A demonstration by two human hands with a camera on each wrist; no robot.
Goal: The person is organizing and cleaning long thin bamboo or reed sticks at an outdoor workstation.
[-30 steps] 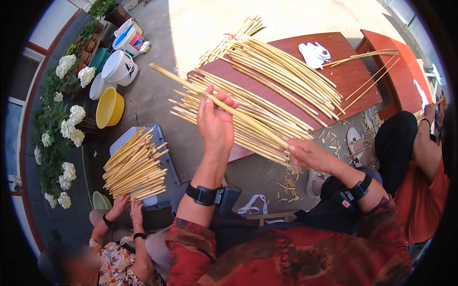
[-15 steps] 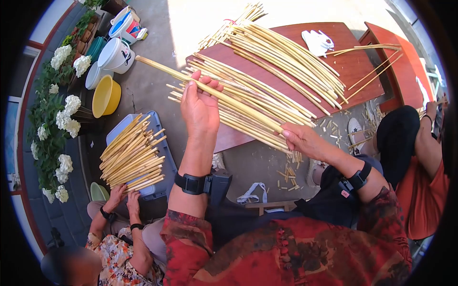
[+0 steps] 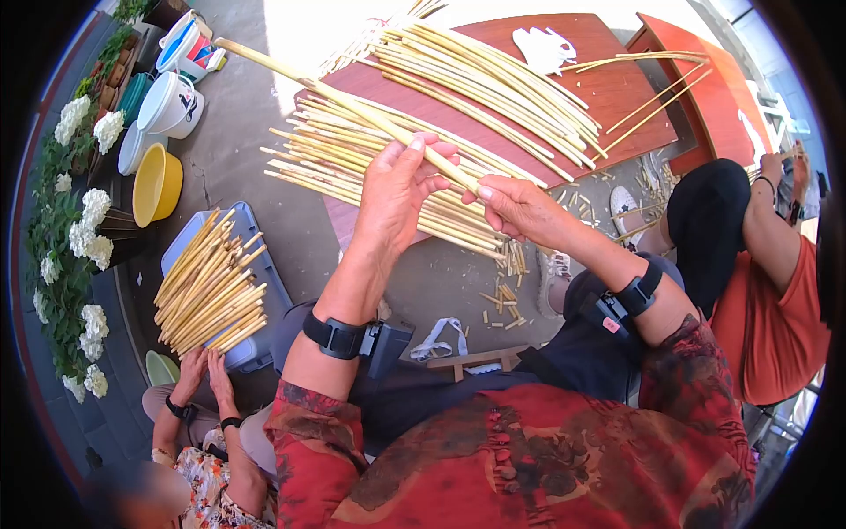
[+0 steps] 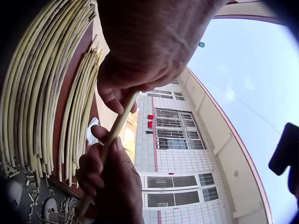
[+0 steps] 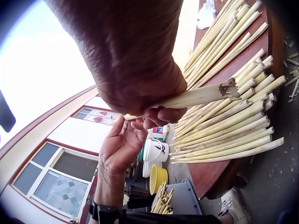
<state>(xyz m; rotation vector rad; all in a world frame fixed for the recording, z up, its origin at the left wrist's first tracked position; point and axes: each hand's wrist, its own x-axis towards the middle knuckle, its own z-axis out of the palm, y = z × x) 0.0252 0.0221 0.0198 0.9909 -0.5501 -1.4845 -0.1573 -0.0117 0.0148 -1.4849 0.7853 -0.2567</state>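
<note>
A long pale yellow plant stalk (image 3: 344, 104) slants across the head view, its far end reaching up and left over the table. My left hand (image 3: 392, 194) holds it between thumb and curled fingers. Close beside, my right hand (image 3: 522, 208) grips it near its lower end. That end (image 5: 229, 89) looks ragged and brown in the right wrist view, sticking out past the right hand. Beneath both hands lie rows of similar stalks (image 3: 352, 145) on a reddish-brown table (image 3: 608, 97).
White cloth (image 3: 543, 49) lies on the table. Cut stalk bits (image 3: 502, 304) litter the ground. At left, another person's hands (image 3: 207, 370) touch a stalk pile on a blue-grey tray (image 3: 278, 291). A yellow basin (image 3: 159, 185) and white bucket (image 3: 170, 106) stand behind. Someone sits at right.
My left hand has slid along the stalk toward the right hand, and its thumb now lies over the stalk. The hands are closer together. The surroundings have shifted left in the head view.
</note>
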